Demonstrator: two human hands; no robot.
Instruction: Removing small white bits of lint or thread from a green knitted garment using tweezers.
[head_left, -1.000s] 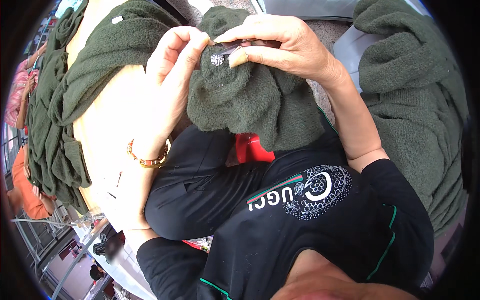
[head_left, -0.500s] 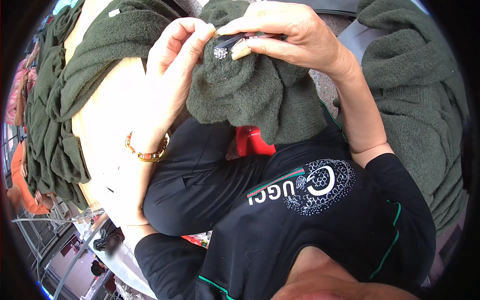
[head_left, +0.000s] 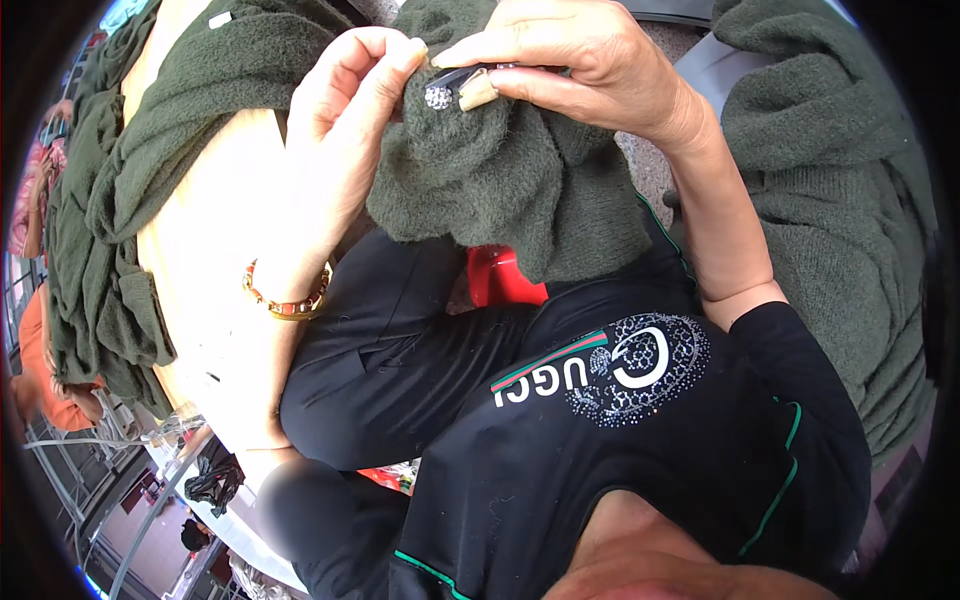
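Observation:
A dark green fuzzy knit garment lies bunched over my lap, its upper part raised between my hands. On it sits a round, sparkling rhinestone button. My left hand is closed in a pinch, thumb against forefinger, just left of the button; whatever is between the tips is too small to make out. From the right, my right hand grips a small dark tool with a tan wrapped end, close beside the button. Its fingers hide most of the tool.
More dark green knits lie draped along the pale table at my left. Another large green knit pile rises at my right. Something red shows below the garment. A person in orange is at the far left.
Both hands keep nearly the same hold, shifted slightly upward and left in view. The rhinestone button now shows rounder and more fully beside the tool.

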